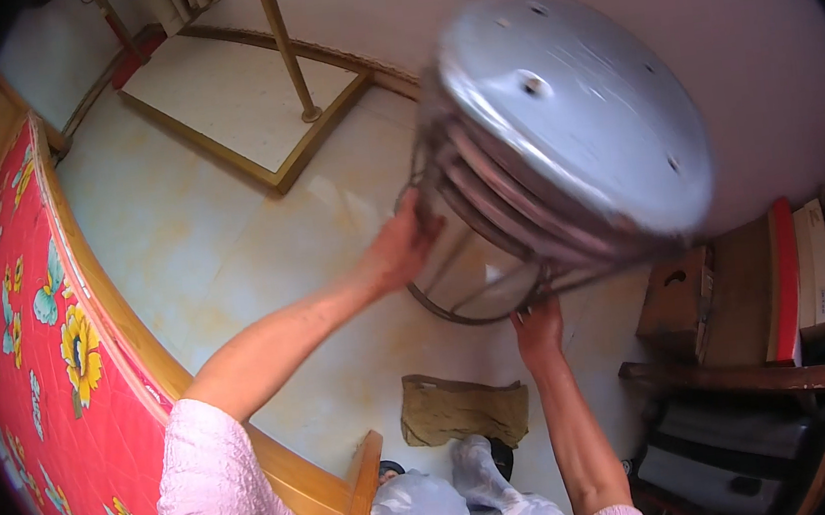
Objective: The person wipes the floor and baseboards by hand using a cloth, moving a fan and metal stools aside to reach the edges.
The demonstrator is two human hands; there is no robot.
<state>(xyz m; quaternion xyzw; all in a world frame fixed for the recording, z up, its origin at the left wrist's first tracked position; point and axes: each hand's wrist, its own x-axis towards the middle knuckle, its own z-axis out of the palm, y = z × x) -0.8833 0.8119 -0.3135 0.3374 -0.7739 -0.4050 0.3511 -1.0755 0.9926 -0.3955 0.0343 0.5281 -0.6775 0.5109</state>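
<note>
Raised before me is a stack of round metal stools (pixel 572 105), tilted and a little blurred. The top seat is silver and shiny with several small holes. Beneath it show the edges of more nested seats, then thin dark legs and a ring (pixel 479 319). My left hand (pixel 408 238) is closed round the frame on the stack's left side. At the lower ring, my right hand (pixel 538 323) grips the frame, its fingertips partly hidden behind the metal.
A bed with a red floral cover (pixel 49 386) runs along the left. A white platform with a gold rim and pole (pixel 215 97) stands by the wall. An olive cloth (pixel 461 408) lies on the tiled floor near my feet. Boxes (pixel 678 295) sit on a wooden shelf (pixel 747 378) at right.
</note>
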